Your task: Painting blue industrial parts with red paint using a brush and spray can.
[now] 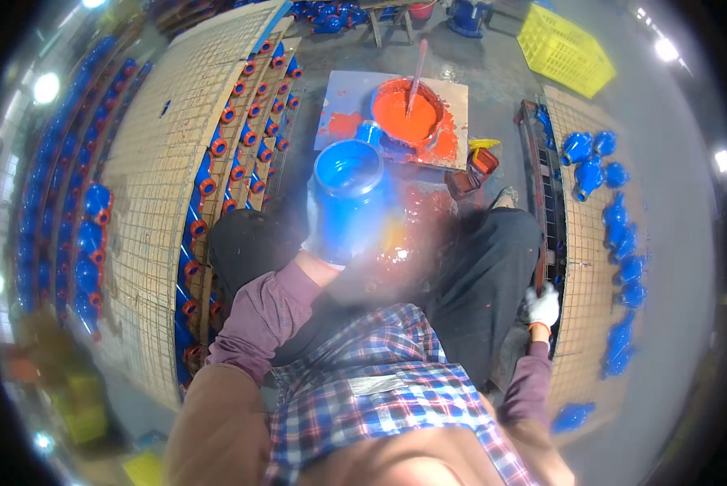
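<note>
My left hand (312,223), in a white glove, is closed round a large blue hollow fitting (349,211) with a wide round mouth and a smaller outlet at its far side. The fitting is held upright before my knees, its mouth facing up. Down at the right, my right hand (543,306), also gloved in white, is beside the edge of a wire-topped board (586,283); its fingers are small and unclear. Just beyond the held fitting stands a round tub (440,132) of orange-red paint (392,117) with a brush-like handle (417,81) leaning in it.
Under the tub lies a paint-spattered board (343,85). A small paint-stained container (483,160) sits beside it. Blue fittings with red ends (235,172) fill shelves at left. Several blue fittings (615,219) lie on the right board. A yellow crate (562,53) stands at far right.
</note>
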Demonstrator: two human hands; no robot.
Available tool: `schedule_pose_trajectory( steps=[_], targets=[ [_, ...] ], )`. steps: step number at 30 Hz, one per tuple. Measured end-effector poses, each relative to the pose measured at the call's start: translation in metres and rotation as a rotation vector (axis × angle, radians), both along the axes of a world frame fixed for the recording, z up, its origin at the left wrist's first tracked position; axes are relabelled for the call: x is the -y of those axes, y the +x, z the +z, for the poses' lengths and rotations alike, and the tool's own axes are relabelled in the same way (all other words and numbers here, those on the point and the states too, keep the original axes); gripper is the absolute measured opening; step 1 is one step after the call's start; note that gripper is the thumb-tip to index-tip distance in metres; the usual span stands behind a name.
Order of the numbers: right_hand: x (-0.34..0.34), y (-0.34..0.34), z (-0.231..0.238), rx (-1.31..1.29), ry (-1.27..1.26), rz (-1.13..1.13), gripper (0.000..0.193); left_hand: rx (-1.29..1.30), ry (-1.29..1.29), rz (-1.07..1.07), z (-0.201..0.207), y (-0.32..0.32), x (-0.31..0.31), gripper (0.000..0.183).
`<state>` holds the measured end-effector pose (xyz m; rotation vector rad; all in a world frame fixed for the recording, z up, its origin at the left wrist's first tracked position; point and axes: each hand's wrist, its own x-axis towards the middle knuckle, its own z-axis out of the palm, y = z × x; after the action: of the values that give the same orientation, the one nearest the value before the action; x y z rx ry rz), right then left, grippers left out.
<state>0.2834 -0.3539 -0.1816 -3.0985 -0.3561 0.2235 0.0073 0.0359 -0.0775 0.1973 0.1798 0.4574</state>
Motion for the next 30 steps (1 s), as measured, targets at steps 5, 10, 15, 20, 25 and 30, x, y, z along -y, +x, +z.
schedule_pose_trajectory(
  steps=[5,10,15,20,25,30],
  targets=[
    [-0.071,-0.057,0.131,0.469,1.034,0.401,0.024,0.006,0.058,-0.051,0.005,-0.002,0.007,0.072],
    [-0.175,-0.158,0.171,0.061,1.065,0.930,0.030,0.159,-0.016,-0.166,0.021,0.000,0.010,0.080],
    [-0.228,-0.186,0.145,0.113,0.999,0.976,0.042,-0.136,0.213,-0.039,0.038,-0.002,0.026,0.076],
    [-0.218,-0.173,0.152,0.335,0.815,1.003,0.040,-0.115,0.253,-0.105,0.035,-0.010,0.020,0.090],
    [-0.193,-0.136,0.159,0.157,1.349,0.637,0.017,0.055,-0.195,-0.240,0.029,-0.031,0.014,0.093],
    [-0.217,-0.100,0.144,-0.309,1.507,0.085,0.016,-0.318,-0.059,-0.122,0.022,-0.044,0.012,0.083]
  ],
)
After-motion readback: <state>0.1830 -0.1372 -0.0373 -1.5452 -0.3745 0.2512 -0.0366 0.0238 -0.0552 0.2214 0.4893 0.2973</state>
